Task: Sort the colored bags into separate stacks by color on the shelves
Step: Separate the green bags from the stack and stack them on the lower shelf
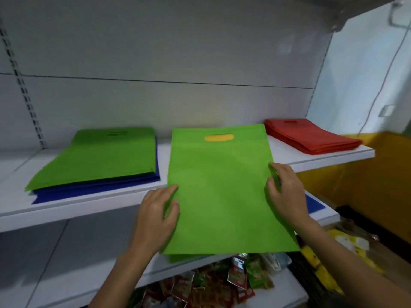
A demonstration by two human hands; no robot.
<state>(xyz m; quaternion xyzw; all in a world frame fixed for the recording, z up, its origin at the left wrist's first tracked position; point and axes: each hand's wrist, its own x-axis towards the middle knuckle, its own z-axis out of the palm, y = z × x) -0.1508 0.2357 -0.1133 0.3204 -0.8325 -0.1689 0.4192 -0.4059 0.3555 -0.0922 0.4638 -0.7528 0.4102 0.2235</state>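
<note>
On the left part of the white upper shelf board (pixel 13 196), 1 flat green non-woven bag (pixel 97 156) lies atop a stack of dark blue bags (pixel 95 190). At the shelf's front edge, mid-span, the left hand (pixel 155 210) pinches the left edge of a large green fabric bag with a cut-out handle (pixel 222 192). The right hand (pixel 284 192) grips its right edge with curled fingers. The bag's top reaches over the shelf. A stack of red bags (pixel 309 136) sits on the shelf's right end. Crumpled snack packets (pixel 222 283) lie heaped below the shelf.

Left hand (pixel 159 210) and right hand (pixel 285 192) each pinch.
</note>
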